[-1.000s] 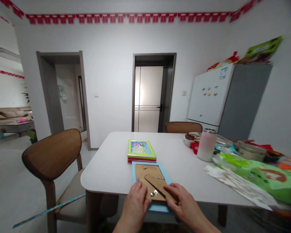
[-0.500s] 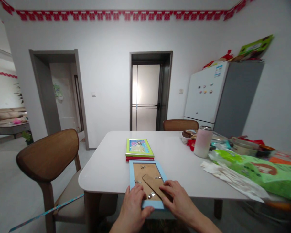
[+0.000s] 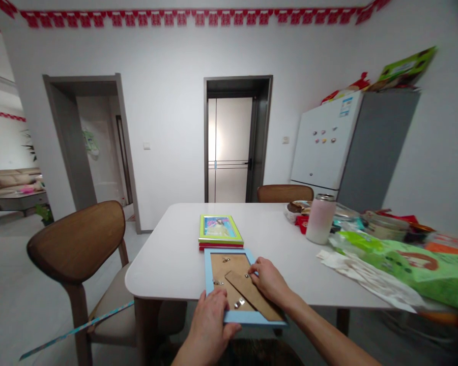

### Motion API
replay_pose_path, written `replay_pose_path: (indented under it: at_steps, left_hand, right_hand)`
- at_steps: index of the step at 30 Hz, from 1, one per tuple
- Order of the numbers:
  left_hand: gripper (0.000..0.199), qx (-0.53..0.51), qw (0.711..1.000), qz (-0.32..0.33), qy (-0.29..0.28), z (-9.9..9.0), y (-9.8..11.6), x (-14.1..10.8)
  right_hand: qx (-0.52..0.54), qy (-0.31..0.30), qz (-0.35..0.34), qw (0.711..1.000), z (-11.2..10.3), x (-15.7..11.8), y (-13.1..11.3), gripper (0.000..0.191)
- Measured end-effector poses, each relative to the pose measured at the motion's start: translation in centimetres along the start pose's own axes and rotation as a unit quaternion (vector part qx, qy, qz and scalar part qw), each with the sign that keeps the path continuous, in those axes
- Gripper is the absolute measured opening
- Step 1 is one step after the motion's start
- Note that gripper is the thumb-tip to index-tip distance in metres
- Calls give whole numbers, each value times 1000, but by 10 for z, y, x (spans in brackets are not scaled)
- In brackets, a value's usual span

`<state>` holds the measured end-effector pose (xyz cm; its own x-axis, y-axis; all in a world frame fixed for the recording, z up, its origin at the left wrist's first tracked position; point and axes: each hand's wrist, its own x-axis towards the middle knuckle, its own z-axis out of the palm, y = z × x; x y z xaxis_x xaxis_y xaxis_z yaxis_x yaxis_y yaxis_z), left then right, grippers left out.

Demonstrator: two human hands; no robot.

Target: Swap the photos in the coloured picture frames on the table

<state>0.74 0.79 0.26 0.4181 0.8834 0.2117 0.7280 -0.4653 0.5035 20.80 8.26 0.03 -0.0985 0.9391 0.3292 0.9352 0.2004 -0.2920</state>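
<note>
A light-blue picture frame lies face down at the table's near edge, its lower end overhanging. Its brown backing board carries several small metal clips and a slanted easel leg. My left hand grips the frame's lower left corner, thumb along the bottom border, fingers over the left side. With bent fingers, my right hand pinches at the metal clip on the right side, partly covering it. Just beyond lies a stack of frames, a green picture frame on top and red edges below.
On the white table, a pink-white bottle stands to the right. Beside it lie white cloth gloves, a green bag and bowls. A wooden chair is at the left, another chair behind the table.
My right hand has moved up from the frame's lower right part to the right-side clip, uncovering the easel leg and lower right corner. My left hand keeps its grip.
</note>
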Motion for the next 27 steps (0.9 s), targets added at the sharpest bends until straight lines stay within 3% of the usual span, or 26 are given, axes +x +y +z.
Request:
replay_pose_path:
  at_steps: [11, 27]
  left_hand:
    - [24, 7, 1000, -8, -5, -1, 1, -3]
    - [23, 16, 1000, -2, -14, -5, 2, -2]
  right_hand:
    - [49, -5, 7, 999, 2, -1, 4, 17]
    - [37, -25, 6, 999, 0, 4, 9, 16]
